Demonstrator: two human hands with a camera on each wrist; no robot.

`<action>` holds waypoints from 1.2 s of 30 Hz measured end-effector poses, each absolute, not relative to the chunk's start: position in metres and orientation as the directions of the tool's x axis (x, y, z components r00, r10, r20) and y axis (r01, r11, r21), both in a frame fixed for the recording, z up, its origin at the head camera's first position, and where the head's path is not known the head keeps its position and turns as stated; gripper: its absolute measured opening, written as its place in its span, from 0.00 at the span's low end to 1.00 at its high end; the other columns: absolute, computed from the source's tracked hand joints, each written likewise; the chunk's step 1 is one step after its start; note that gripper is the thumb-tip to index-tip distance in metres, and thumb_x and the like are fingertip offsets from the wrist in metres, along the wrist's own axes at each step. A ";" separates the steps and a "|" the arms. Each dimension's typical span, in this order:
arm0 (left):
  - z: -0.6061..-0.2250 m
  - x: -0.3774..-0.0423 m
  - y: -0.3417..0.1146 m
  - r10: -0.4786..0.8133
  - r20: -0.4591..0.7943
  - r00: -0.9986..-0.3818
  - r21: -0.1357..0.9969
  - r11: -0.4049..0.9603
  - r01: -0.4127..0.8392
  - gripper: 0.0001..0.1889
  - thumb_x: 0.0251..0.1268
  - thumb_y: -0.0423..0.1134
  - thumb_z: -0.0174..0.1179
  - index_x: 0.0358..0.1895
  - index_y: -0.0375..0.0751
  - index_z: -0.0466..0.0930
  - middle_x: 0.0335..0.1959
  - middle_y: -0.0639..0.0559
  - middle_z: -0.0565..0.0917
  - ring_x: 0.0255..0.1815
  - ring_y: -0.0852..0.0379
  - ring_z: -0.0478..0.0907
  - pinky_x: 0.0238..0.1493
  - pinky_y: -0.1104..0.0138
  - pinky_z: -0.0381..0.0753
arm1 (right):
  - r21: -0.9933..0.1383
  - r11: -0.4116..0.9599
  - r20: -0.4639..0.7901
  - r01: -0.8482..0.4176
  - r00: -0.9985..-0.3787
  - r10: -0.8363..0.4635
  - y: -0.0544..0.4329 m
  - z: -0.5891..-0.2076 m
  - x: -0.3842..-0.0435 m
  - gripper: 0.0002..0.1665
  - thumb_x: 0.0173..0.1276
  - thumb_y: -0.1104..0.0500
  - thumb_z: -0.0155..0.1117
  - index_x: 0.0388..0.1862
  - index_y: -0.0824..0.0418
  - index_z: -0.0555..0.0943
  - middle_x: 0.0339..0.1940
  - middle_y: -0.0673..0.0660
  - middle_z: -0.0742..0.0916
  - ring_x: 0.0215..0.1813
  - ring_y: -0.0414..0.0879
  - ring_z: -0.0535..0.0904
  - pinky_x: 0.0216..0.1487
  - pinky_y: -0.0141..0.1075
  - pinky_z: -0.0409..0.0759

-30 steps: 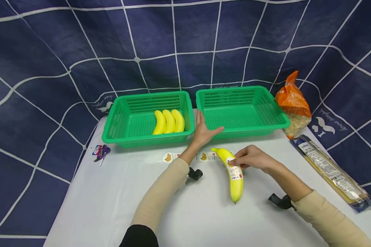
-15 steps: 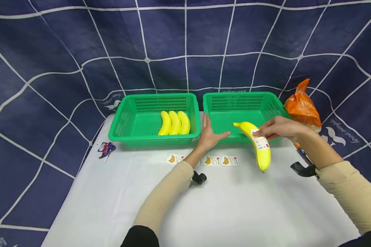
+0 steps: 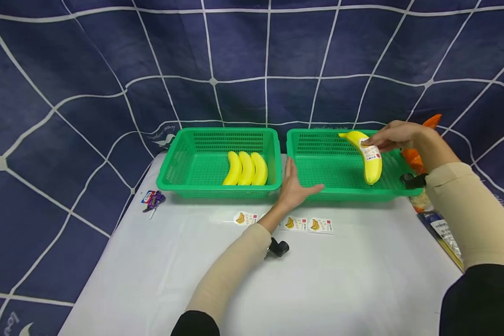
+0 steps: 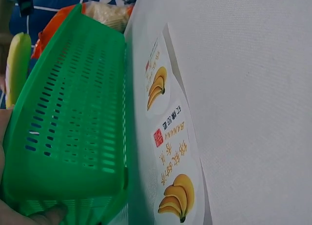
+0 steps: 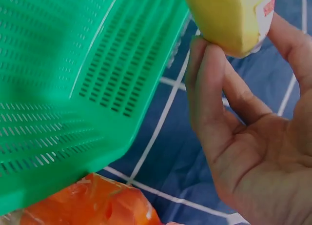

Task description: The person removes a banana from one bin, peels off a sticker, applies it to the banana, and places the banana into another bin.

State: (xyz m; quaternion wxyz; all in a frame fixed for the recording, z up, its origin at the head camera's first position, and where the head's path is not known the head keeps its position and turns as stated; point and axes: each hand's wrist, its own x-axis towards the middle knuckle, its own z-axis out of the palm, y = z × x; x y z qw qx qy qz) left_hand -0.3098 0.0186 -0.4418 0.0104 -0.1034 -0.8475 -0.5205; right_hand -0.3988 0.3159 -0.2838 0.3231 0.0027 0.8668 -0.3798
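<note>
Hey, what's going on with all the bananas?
Someone's right grip is pinching a yellow banana with a label on it, above the green basket on the right. Their left grip, fingers spread, is by that basket's near-left corner. Three more bananas lie in the green basket on the left, and banana stickers lie in a row on the white table.

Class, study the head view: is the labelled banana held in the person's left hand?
No: the right hand grips the labelled banana, while the left hand, its fingers extended, holds no banana.
</note>
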 end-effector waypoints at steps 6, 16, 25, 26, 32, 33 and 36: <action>-0.440 -0.305 0.019 0.166 0.119 -0.979 0.884 0.431 0.181 0.64 0.49 0.59 0.72 0.79 0.39 0.34 0.82 0.55 0.32 0.81 0.49 0.42 0.78 0.55 0.56 | -0.647 0.684 -0.626 0.337 -0.747 -0.224 0.323 -0.293 -0.423 0.09 0.69 0.47 0.62 0.37 0.50 0.83 0.35 0.42 0.87 0.41 0.35 0.84 0.52 0.31 0.83; -0.435 -0.296 0.022 0.177 0.096 -0.980 0.872 0.459 0.168 0.63 0.49 0.60 0.71 0.79 0.39 0.36 0.81 0.58 0.31 0.81 0.49 0.42 0.77 0.52 0.58 | -0.568 0.719 -0.697 0.401 -0.698 -0.162 0.338 -0.326 -0.431 0.13 0.68 0.48 0.64 0.37 0.57 0.82 0.32 0.44 0.86 0.35 0.36 0.82 0.47 0.30 0.83; -0.435 -0.291 0.022 0.184 0.102 -0.978 0.871 0.459 0.177 0.63 0.50 0.59 0.71 0.79 0.39 0.36 0.81 0.57 0.31 0.81 0.48 0.43 0.76 0.51 0.59 | -0.481 0.764 -0.762 0.431 -0.636 -0.121 0.340 -0.341 -0.429 0.15 0.70 0.50 0.62 0.41 0.63 0.78 0.30 0.46 0.85 0.33 0.35 0.82 0.45 0.28 0.83; -0.436 -0.291 0.022 0.186 0.102 -0.977 0.870 0.459 0.178 0.63 0.50 0.59 0.71 0.79 0.38 0.36 0.81 0.57 0.31 0.81 0.48 0.43 0.76 0.51 0.59 | -0.480 0.760 -0.762 0.438 -0.638 -0.113 0.340 -0.343 -0.427 0.14 0.70 0.52 0.62 0.40 0.63 0.78 0.29 0.46 0.85 0.33 0.36 0.82 0.45 0.28 0.84; -0.437 -0.286 0.022 0.194 0.094 -0.977 0.869 0.463 0.176 0.63 0.50 0.60 0.71 0.79 0.40 0.36 0.81 0.59 0.31 0.81 0.46 0.45 0.75 0.49 0.61 | -0.450 0.781 -0.753 0.434 -0.654 -0.070 0.342 -0.352 -0.419 0.20 0.69 0.55 0.63 0.46 0.73 0.75 0.28 0.48 0.85 0.32 0.38 0.82 0.46 0.30 0.84; -0.436 -0.286 0.022 0.194 0.093 -0.977 0.868 0.464 0.174 0.63 0.50 0.60 0.71 0.79 0.40 0.36 0.81 0.59 0.31 0.81 0.46 0.45 0.75 0.49 0.61 | -0.442 0.786 -0.755 0.431 -0.652 -0.067 0.342 -0.353 -0.418 0.22 0.69 0.55 0.63 0.48 0.75 0.74 0.28 0.48 0.86 0.32 0.37 0.82 0.46 0.30 0.84; -0.435 -0.284 0.021 0.194 0.085 -0.977 0.866 0.470 0.169 0.63 0.50 0.60 0.71 0.79 0.40 0.36 0.81 0.59 0.31 0.81 0.47 0.44 0.75 0.50 0.60 | -0.420 0.799 -0.755 0.431 -0.654 -0.044 0.341 -0.356 -0.415 0.26 0.69 0.55 0.63 0.50 0.77 0.72 0.26 0.48 0.86 0.31 0.37 0.83 0.45 0.29 0.84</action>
